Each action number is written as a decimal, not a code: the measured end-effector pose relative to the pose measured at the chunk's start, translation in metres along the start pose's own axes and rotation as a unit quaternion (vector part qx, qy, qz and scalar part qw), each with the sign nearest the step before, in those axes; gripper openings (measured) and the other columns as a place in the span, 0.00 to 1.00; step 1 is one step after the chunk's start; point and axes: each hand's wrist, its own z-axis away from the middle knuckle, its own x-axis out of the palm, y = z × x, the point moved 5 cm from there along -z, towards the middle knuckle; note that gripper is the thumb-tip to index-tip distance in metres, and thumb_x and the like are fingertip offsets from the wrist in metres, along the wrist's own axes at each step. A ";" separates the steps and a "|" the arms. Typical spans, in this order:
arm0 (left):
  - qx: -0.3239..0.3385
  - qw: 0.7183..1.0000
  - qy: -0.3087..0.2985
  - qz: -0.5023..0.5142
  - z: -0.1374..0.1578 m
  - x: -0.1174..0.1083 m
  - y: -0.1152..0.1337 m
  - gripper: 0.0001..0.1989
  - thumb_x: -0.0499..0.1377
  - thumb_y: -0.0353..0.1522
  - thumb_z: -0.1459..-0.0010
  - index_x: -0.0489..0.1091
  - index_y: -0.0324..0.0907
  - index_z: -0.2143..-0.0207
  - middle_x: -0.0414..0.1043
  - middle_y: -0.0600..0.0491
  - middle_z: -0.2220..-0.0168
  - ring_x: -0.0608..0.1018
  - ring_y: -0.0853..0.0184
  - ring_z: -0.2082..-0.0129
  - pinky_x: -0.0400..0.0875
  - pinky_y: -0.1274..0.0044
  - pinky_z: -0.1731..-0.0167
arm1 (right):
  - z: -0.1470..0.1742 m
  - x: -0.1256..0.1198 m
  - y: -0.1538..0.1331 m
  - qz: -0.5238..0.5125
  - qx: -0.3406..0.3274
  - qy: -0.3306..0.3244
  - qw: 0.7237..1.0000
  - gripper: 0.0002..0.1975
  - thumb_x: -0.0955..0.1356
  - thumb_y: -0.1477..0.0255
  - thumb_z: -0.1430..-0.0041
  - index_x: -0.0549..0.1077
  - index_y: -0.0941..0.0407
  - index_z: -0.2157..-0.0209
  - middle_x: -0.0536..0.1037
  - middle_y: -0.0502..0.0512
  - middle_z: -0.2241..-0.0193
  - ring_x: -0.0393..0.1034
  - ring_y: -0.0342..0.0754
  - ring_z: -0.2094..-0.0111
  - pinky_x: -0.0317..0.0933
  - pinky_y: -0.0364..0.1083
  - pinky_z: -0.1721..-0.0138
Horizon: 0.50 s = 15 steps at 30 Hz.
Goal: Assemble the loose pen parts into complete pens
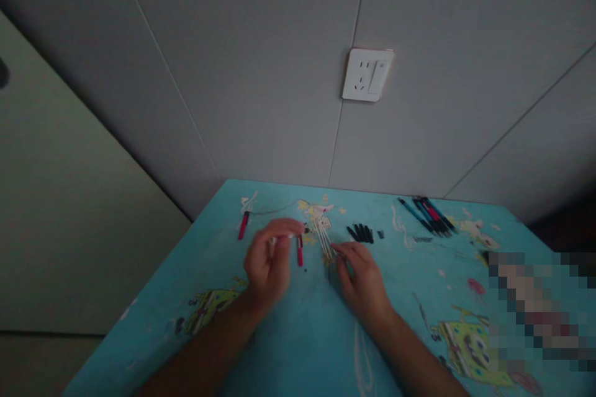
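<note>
Left hand [267,263] fingers curled near red piece [300,255], can't tell if pinching. Right hand [364,278] fingers at near end of white sticks [323,239], grip unclear; sticks on counter [298,335], left of black pieces [361,234].

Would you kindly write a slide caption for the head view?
Right hand at thin white rods, left hand near a red piece, on a blue printed table; pens lie farther right.
</note>
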 end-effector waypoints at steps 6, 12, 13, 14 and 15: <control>-0.058 0.971 0.211 0.100 -0.041 -0.043 -0.007 0.08 0.48 0.41 0.33 0.61 0.49 0.56 0.60 0.60 0.77 0.67 0.73 0.80 0.68 0.79 0.75 | -0.004 0.015 0.021 0.183 0.046 -0.048 0.981 0.12 0.62 0.70 0.35 0.76 0.55 0.57 0.75 0.59 0.64 0.69 0.52 0.60 0.62 0.50 0.55; -0.277 0.956 0.078 0.055 -0.017 -0.023 -0.062 0.20 0.46 0.49 0.36 0.63 0.43 0.67 0.49 0.62 0.81 0.54 0.76 0.86 0.50 0.82 0.87 | -0.006 0.020 0.019 0.239 0.068 -0.044 0.968 0.12 0.61 0.70 0.34 0.77 0.54 0.60 0.75 0.58 0.67 0.70 0.50 0.63 0.60 0.47 0.58; -0.309 0.950 0.032 0.034 -0.008 -0.016 -0.070 0.23 0.43 0.50 0.35 0.61 0.43 0.72 0.47 0.62 0.82 0.53 0.75 0.86 0.49 0.82 0.87 | -0.007 0.020 0.019 0.241 0.070 -0.043 0.967 0.12 0.61 0.70 0.34 0.77 0.54 0.61 0.75 0.58 0.67 0.70 0.49 0.63 0.60 0.46 0.59; -0.324 0.946 -0.010 0.000 0.001 -0.011 -0.075 0.23 0.43 0.49 0.35 0.58 0.43 0.75 0.46 0.62 0.83 0.53 0.75 0.86 0.49 0.82 0.86 | -0.007 0.019 0.020 0.243 0.072 -0.043 0.966 0.13 0.61 0.70 0.34 0.77 0.55 0.61 0.75 0.57 0.66 0.70 0.49 0.64 0.59 0.46 0.59; -0.319 0.945 -0.060 -0.043 0.008 -0.005 -0.076 0.23 0.44 0.48 0.35 0.57 0.42 0.77 0.48 0.62 0.83 0.55 0.75 0.86 0.50 0.81 0.85 | -0.007 0.019 0.021 0.245 0.074 -0.043 0.966 0.13 0.61 0.70 0.34 0.77 0.55 0.61 0.75 0.57 0.66 0.69 0.49 0.64 0.59 0.45 0.60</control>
